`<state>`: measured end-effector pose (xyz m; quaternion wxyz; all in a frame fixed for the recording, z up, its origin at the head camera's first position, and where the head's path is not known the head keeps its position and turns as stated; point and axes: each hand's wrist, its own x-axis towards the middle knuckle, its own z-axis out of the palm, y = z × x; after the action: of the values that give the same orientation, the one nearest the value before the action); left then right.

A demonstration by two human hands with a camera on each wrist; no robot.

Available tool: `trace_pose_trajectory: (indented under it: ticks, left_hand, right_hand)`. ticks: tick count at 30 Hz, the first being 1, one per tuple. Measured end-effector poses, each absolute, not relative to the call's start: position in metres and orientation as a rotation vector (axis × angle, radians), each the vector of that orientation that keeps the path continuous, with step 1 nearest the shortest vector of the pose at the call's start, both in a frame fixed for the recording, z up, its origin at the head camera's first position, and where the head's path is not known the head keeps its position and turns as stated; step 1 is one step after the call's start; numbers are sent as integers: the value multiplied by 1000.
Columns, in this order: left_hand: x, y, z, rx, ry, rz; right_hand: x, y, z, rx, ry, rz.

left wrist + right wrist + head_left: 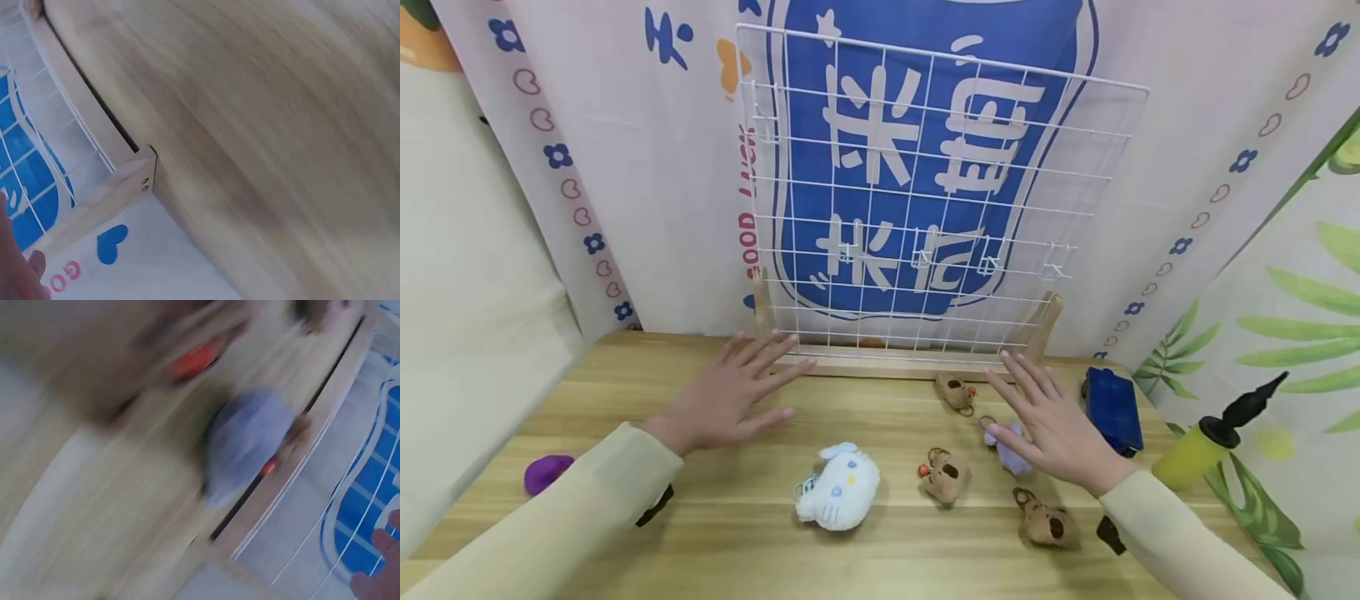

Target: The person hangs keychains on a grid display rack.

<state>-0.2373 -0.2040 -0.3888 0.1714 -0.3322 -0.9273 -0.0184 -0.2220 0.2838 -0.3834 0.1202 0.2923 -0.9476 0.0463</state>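
My left hand (722, 400) is spread with straight fingers over the table, near the left foot of the white wire grid (910, 196). On the right, my other hand (1052, 421) is spread too, its thumb beside a purple plush keychain (1011, 450). Neither hand holds anything. Between them lie a white plush keychain with blue details (841, 487) and a brown plush keychain (946, 477); two more brown ones lie near the grid's base (953, 392) and below my right hand (1048, 525). Several small hooks (922, 258) hang on the grid.
A purple object (546, 473) lies at the table's left edge. On the right are a blue box (1112, 410) and a yellow pump with a black nozzle (1187, 454). The grid stands in a wooden base (880, 367) before a printed curtain (685, 167).
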Motion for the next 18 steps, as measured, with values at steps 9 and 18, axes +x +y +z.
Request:
trace_pose_trajectory:
  ticks: [9,18]
  left_hand:
    - [-252,-219,-384,-491,-2621,-839]
    - [-268,-224,-394,-122,-2645,-1406]
  right_hand:
    - [-230,205,-365,1007,-2907,759]
    - [-233,125,-369,1389,-2940,982]
